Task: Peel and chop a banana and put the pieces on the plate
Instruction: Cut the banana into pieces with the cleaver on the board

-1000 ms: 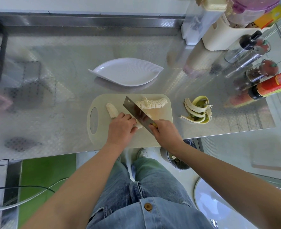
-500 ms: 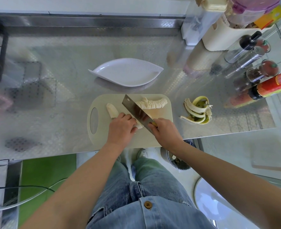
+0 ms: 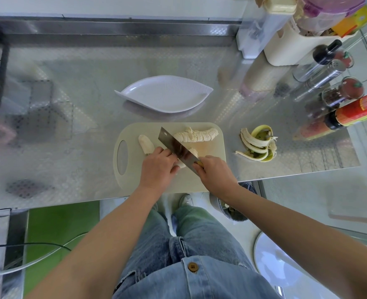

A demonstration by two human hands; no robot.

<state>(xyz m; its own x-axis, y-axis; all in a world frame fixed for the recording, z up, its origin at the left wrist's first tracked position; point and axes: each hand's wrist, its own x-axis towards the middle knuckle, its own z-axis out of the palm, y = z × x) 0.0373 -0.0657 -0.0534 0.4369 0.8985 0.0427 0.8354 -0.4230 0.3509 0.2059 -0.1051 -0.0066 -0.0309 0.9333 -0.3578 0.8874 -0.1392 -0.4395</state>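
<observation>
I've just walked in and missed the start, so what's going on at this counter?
A person is chopping a peeled banana on a cutting board. The right hand grips a cleaver, blade set across the banana, while the left hand holds the fruit steady. A row of slices lies along the board's far edge. The plate beyond it holds no pieces yet, and the peel lies on the counter to the right.

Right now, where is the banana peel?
In the head view, the banana peel lies on the steel counter right of the cutting board, apart from it.
</observation>
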